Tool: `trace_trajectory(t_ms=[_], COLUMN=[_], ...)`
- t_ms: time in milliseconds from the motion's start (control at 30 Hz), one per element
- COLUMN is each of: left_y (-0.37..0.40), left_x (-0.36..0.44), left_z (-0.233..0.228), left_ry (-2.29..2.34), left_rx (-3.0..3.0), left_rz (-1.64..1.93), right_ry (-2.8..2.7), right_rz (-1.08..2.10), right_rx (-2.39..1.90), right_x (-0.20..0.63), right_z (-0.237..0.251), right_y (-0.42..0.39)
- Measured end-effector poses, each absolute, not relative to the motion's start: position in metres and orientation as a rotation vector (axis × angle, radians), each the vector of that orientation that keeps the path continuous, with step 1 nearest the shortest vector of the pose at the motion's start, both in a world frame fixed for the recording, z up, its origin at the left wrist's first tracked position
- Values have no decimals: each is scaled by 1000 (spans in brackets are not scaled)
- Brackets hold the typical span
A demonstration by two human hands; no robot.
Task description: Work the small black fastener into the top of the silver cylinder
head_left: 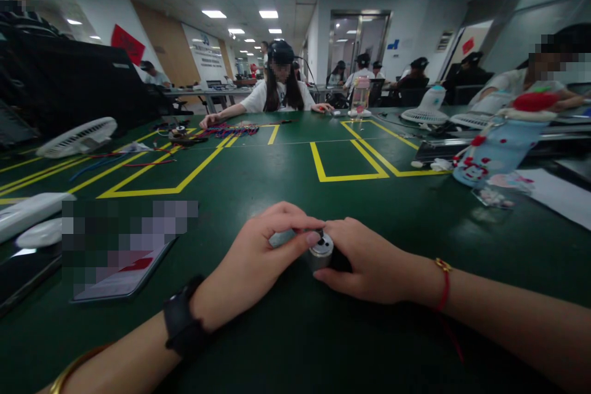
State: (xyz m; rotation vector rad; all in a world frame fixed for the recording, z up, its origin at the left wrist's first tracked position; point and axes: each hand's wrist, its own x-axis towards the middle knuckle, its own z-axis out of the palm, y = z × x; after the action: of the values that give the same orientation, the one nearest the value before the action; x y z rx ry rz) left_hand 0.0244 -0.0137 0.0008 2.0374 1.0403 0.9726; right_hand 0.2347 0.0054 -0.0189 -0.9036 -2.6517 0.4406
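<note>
A small silver metal cylinder (pixel 321 253), which looks like a small motor, stands on the green table with its round end face up. Dark holes show in that face. My right hand (pixel 364 258) is closed around its side, thumb at the near side and fingers at the far side. My left hand (pixel 265 252) reaches over from the left, its thumb and index finger pinched at the top of the cylinder. Something small and dark shows between those fingertips; I cannot make out what it is.
Left of my hands lie a phone (pixel 133 265) and a white mouse-like object (pixel 41 232). Yellow tape (pixel 355 178) marks the table (pixel 258 181). Bundled wires (pixel 231 129) lie near a person (pixel 281 86) opposite. A blue bottle (pixel 501 148) and white fans (pixel 425 108) stand at right.
</note>
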Motion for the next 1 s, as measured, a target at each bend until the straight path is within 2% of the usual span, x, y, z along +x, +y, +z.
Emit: trace_trajectory(t_ms=[667,1000], left_y=[-18,-2], left_x=[26,15], left_z=[8,1], left_ry=[1079,1243], left_rx=[2167,1874], left_rz=[874,888], right_ry=[-2652,-2645], right_rz=[446,400], right_rx=[-890,-901], right_x=[235,235], right_z=[-18,-14], right_y=[6,4])
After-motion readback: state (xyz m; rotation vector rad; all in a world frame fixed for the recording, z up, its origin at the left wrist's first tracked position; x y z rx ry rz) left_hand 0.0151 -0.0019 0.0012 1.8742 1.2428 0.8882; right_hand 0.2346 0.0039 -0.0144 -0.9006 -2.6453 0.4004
